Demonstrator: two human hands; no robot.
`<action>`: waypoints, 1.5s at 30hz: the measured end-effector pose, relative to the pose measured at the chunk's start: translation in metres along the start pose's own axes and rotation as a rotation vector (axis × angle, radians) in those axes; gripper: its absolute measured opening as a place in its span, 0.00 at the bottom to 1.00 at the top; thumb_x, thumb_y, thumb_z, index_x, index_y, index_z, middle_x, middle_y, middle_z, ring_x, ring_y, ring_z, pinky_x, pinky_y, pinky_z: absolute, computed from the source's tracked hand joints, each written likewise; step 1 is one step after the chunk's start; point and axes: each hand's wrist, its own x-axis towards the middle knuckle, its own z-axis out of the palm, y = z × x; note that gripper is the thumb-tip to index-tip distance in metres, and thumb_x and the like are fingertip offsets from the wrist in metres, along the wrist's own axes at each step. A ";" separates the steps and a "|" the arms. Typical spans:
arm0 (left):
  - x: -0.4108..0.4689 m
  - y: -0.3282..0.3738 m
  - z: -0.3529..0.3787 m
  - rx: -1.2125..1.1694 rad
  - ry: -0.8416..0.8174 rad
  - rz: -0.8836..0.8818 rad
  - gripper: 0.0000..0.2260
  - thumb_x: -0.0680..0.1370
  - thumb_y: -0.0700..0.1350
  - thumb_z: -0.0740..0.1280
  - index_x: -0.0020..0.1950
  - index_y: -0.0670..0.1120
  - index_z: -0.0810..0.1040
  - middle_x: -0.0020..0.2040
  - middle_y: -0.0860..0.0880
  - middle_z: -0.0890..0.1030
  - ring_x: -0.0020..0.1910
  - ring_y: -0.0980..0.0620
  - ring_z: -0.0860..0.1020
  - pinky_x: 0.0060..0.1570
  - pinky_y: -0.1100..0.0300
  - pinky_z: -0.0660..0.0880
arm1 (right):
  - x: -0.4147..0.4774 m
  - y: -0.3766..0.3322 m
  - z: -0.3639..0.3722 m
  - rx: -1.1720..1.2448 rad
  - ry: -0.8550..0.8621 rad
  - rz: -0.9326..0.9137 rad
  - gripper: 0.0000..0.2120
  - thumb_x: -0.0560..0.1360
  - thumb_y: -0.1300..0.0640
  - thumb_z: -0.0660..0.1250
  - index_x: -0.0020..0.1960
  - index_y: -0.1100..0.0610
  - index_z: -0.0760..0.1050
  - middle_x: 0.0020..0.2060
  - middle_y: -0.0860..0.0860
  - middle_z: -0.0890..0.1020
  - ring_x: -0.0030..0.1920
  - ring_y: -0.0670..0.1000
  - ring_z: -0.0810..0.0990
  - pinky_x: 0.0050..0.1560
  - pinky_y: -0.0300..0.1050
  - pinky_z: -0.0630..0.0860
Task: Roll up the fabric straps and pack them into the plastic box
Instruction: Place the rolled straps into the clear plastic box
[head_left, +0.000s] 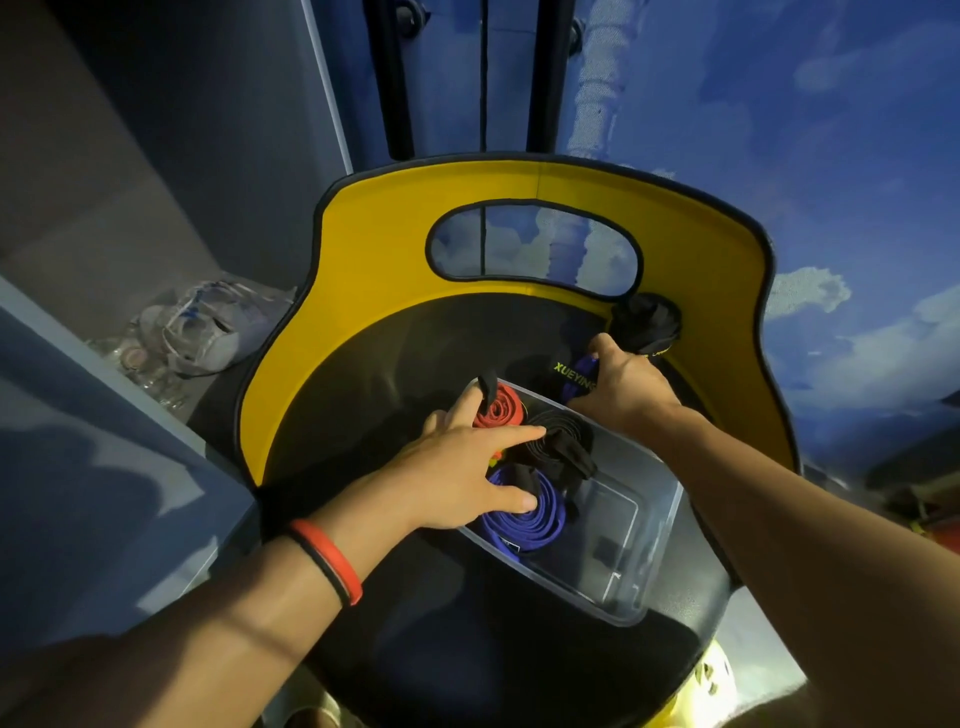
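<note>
Three rolled straps (543, 519) in plastic box (671, 512) — left hand (457, 467) flat on them; right hand (623, 389) grasps one purple strap (578, 383).

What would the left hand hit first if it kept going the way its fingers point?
The black rolled strap in the plastic box. The left hand has its index fingertip right at it, possibly touching; depth is unclear.

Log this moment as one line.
left hand: spread on rolls in plastic box | contents: red roll, black roll, purple roll | right hand: gripping purple strap beyond box | stage: packing
</note>
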 end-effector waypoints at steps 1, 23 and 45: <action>0.000 0.000 0.000 -0.004 -0.002 -0.005 0.33 0.77 0.61 0.72 0.75 0.76 0.58 0.83 0.55 0.35 0.82 0.41 0.41 0.77 0.38 0.56 | -0.002 0.000 -0.002 0.012 0.008 -0.004 0.32 0.68 0.47 0.77 0.66 0.53 0.67 0.54 0.56 0.80 0.48 0.57 0.78 0.45 0.47 0.72; -0.003 0.009 -0.005 -0.032 -0.001 -0.028 0.33 0.76 0.59 0.73 0.75 0.75 0.61 0.83 0.54 0.37 0.82 0.39 0.43 0.78 0.41 0.53 | -0.080 0.040 -0.097 1.301 -0.245 -0.068 0.31 0.64 0.67 0.76 0.63 0.48 0.76 0.53 0.50 0.81 0.58 0.55 0.81 0.60 0.58 0.79; -0.002 0.007 -0.007 -0.025 -0.002 -0.029 0.32 0.75 0.60 0.74 0.73 0.77 0.62 0.83 0.56 0.39 0.82 0.38 0.47 0.78 0.42 0.55 | -0.113 0.026 -0.087 0.779 -0.732 -0.073 0.15 0.75 0.56 0.72 0.61 0.55 0.83 0.56 0.55 0.85 0.58 0.57 0.84 0.62 0.62 0.79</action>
